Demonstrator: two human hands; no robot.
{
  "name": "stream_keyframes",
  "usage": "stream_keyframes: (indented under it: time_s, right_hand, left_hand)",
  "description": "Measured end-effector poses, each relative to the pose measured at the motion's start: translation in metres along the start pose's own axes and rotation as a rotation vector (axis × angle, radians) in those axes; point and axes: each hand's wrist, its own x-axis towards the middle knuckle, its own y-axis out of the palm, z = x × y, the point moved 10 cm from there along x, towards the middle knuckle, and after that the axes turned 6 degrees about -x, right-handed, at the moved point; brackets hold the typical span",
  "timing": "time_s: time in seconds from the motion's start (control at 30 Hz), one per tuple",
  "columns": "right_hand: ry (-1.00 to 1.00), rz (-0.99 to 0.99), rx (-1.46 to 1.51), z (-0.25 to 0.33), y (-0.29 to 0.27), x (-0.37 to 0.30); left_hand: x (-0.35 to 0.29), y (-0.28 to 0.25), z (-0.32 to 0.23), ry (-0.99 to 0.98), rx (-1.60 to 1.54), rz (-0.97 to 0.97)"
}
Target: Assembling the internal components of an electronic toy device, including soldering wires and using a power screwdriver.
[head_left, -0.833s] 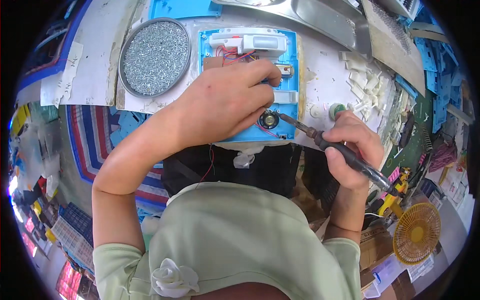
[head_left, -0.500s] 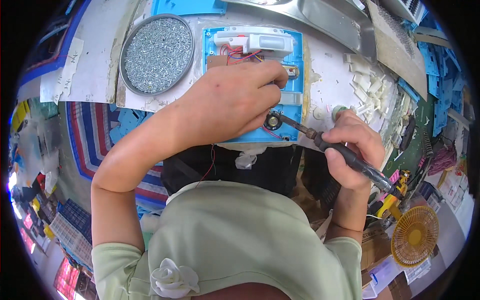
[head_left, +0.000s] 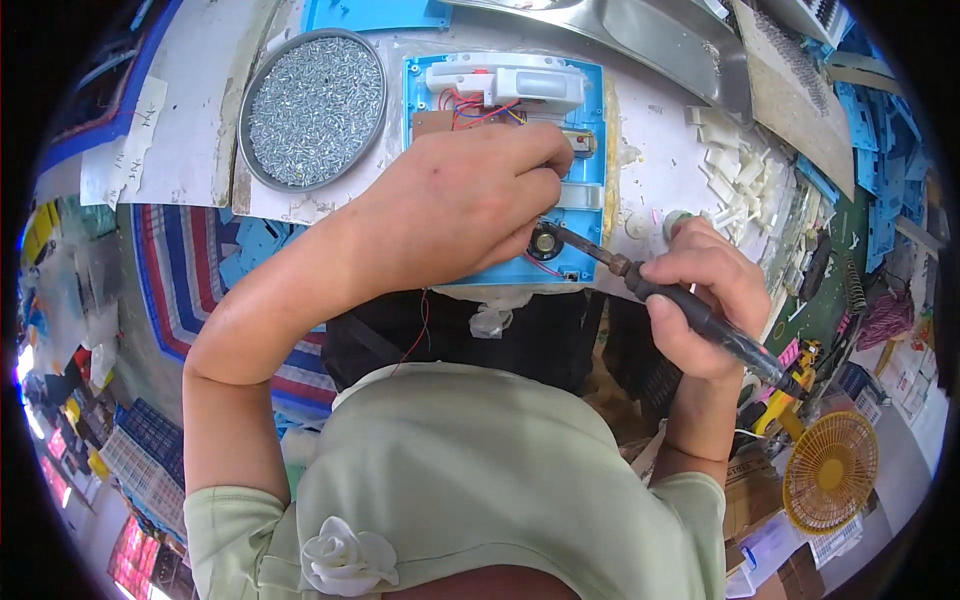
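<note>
A blue plastic casing (head_left: 592,92) lies on the bench, holding a white plastic module (head_left: 540,88), red and blue wires (head_left: 480,112) and a small round black speaker (head_left: 545,243). My left hand (head_left: 480,195) reaches across the casing with curled fingers, closed near the speaker; its fingertips and anything between them are hidden. From beneath that hand a thin red wire (head_left: 425,325) hangs over the bench edge. My right hand (head_left: 705,295) grips a soldering iron (head_left: 690,308) by its black handle. The iron's metal tip points left, at the speaker's upper edge; contact cannot be made out.
Left of the casing stands a round metal tray (head_left: 246,130) full of small screws. White plastic pieces (head_left: 735,175) lie heaped at the right, with a steel tray (head_left: 650,45) behind. A small green-rimmed roll (head_left: 677,220) sits beside my right hand. A yellow fan (head_left: 830,472) stands lower right.
Hardly anything differs. The soldering iron and its tip have shifted very slightly to the left and up; both hands keep their grip and place.
</note>
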Motion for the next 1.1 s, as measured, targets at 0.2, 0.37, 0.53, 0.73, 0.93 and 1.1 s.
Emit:
stream_keyframes:
  time_s: [0.2, 0.37, 0.53, 0.73, 0.93, 1.1]
  right_hand:
    - [0.019, -0.037, 0.011, -0.002, -0.012, -0.009]
    - [0.024, -0.063, 0.02, -0.002, -0.018, -0.014]
    - [0.013, -0.048, 0.01, -0.001, -0.015, -0.014]
    - [0.01, -0.03, 0.008, -0.002, -0.008, -0.011]
    - [0.025, -0.027, 0.005, -0.004, -0.007, -0.01]
    - [0.018, -0.025, 0.016, -0.005, -0.005, -0.009]
  left_hand:
    - [0.0, 0.0, 0.0, 0.002, -0.012, 0.006]
    - [0.0, -0.003, 0.0, 0.009, -0.042, 0.023]
    - [0.0, -0.002, -0.001, 0.003, -0.047, 0.038]
    - [0.004, 0.0, -0.005, 0.004, -0.015, 0.062]
    - [0.007, 0.002, -0.006, -0.012, 0.012, 0.132]
    - [0.009, 0.002, -0.009, 0.012, 0.025, 0.123]
